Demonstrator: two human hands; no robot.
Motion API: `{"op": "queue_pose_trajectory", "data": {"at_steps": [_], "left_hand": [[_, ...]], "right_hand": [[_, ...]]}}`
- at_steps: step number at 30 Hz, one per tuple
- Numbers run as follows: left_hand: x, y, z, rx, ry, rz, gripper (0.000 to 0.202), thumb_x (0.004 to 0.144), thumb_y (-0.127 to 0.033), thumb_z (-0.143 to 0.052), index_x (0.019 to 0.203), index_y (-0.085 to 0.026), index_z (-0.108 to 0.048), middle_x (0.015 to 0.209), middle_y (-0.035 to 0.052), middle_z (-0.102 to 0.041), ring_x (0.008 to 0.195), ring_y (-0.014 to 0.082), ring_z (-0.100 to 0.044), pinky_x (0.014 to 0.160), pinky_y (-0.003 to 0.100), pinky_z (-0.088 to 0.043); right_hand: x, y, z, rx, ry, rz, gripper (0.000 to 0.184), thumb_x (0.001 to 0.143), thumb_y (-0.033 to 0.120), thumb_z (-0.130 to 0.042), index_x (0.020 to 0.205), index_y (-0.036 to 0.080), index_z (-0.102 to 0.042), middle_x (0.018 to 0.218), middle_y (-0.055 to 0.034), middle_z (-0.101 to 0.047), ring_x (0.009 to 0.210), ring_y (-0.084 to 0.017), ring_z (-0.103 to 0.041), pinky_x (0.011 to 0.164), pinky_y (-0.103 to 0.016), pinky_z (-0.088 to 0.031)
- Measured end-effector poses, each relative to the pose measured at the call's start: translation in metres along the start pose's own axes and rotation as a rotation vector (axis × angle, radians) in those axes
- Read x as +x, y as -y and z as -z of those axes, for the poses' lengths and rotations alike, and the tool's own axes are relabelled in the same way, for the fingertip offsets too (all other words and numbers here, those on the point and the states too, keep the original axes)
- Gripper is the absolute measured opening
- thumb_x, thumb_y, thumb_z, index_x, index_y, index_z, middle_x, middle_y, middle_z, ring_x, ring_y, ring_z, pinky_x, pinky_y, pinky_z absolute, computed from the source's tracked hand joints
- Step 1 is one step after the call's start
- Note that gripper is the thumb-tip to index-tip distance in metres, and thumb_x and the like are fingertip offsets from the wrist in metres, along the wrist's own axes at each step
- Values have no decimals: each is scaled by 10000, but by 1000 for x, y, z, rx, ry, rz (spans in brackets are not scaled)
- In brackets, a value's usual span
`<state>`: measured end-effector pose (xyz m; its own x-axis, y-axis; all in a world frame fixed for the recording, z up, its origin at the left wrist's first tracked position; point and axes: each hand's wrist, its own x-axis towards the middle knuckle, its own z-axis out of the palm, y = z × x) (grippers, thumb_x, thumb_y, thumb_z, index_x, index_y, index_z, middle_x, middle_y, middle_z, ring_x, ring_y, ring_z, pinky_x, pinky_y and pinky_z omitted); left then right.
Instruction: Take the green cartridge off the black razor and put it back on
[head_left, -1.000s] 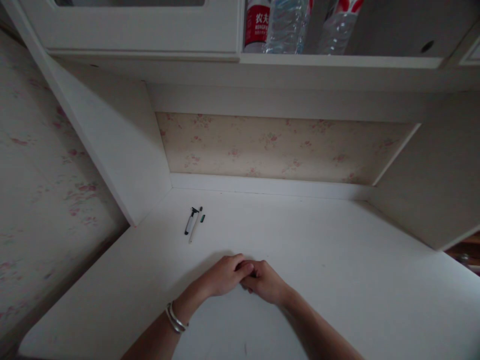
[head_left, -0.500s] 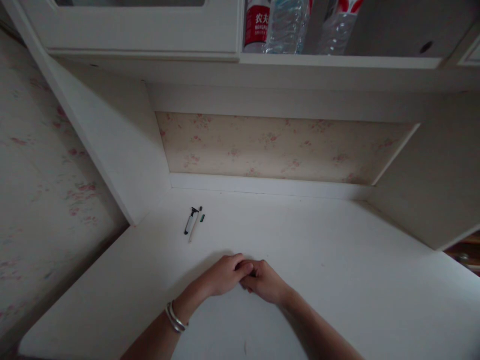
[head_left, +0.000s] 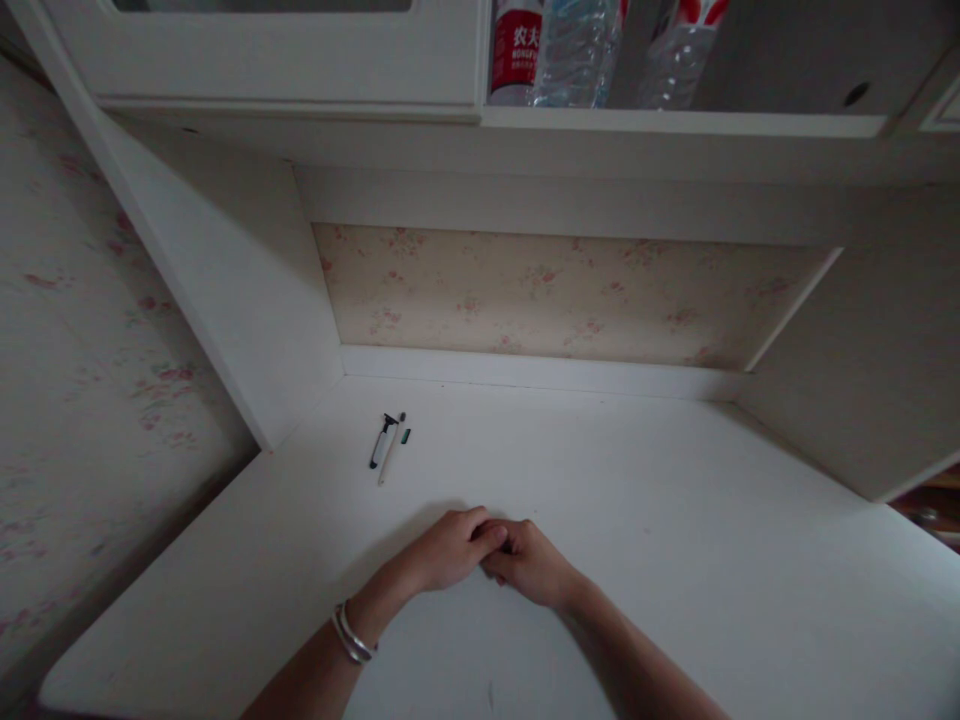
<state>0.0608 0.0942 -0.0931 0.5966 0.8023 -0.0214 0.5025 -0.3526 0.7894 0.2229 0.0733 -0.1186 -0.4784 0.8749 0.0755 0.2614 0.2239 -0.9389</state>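
Observation:
My left hand (head_left: pixel 451 548) and my right hand (head_left: pixel 534 562) are clasped together on the white desktop, the left thumb lying over the right fingers. Both have their fingers closed, and no object shows between them. Two silver bangles (head_left: pixel 349 636) circle the left wrist. Beyond the left hand, apart from it, a razor (head_left: pixel 380 443) with a black head and a pale-and-black handle lies at a slant. Beside it is a toothbrush (head_left: pixel 389 455) with a pale handle and dark head. A small dark green piece (head_left: pixel 406 436), too small to identify, lies just right of the toothbrush.
The white desk (head_left: pixel 675 470) runs back to a low ledge under floral wallpaper (head_left: pixel 480 290). Side panels stand left and right, and a cupboard (head_left: pixel 285 60) overhangs the back. Plastic bottles (head_left: pixel 574 55), some with red labels, stand on its open shelf.

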Motion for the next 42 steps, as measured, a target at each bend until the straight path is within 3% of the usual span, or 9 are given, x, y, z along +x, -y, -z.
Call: {"op": "queue_pose_trajectory", "data": {"at_steps": [9, 26, 28, 31, 35, 38, 42], "left_hand": [[1, 0, 0, 23, 4, -31, 332, 903, -417, -387, 881, -174, -612, 810, 34, -650, 743, 165, -570, 624, 256, -374], [4, 8, 1, 56, -9, -47, 345, 891, -451, -408, 842, -179, -614, 788, 33, -644, 715, 168, -569, 612, 254, -371], [6, 12, 9, 117, -89, -38, 342, 893, -452, -413, 810, -183, -607, 764, 30, -641, 704, 168, -565, 623, 252, -374], [9, 26, 33, 253, -373, 35, 331, 923, -404, -360, 834, -187, -593, 801, 41, -645, 768, 173, -578, 697, 256, -383], [6, 56, 74, 461, -714, 348, 274, 915, -384, -380, 939, -199, -580, 895, 60, -653, 815, 206, -601, 702, 276, -397], [3, 78, 92, 555, -785, 527, 276, 900, -372, -392, 1005, -185, -567, 977, 81, -635, 849, 234, -607, 682, 285, -416], [3, 96, 96, 677, -769, 608, 384, 887, -408, -386, 1093, -127, -549, 1081, 149, -577, 861, 262, -610, 692, 318, -445]], "right_hand": [[0, -2, -1, 0, -2, 19, 166, 725, 101, -461, 752, 166, -612, 555, 57, -494, 498, -93, -431, 469, -181, -326], [0, 0, -1, -50, -10, -21, 123, 757, 145, -492, 757, 169, -613, 552, 53, -509, 500, -98, -445, 485, -191, -337], [0, 0, -2, -48, -9, -40, 124, 796, 198, -509, 796, 169, -630, 543, 46, -514, 488, -100, -447, 475, -195, -335], [-1, -3, -4, -4, 6, -72, 185, 846, 296, -520, 886, 169, -649, 540, 36, -516, 472, -104, -459, 453, -195, -335], [0, -10, -6, 21, -6, -91, 222, 850, 348, -543, 906, 162, -651, 531, 32, -511, 458, -101, -451, 438, -195, -328], [1, -13, -6, 34, 0, -88, 218, 847, 343, -547, 907, 160, -652, 532, 33, -508, 458, -96, -444, 439, -193, -325], [1, -13, -6, 39, -1, -91, 216, 850, 335, -547, 914, 158, -653, 533, 33, -509, 462, -95, -442, 436, -192, -319]]}}
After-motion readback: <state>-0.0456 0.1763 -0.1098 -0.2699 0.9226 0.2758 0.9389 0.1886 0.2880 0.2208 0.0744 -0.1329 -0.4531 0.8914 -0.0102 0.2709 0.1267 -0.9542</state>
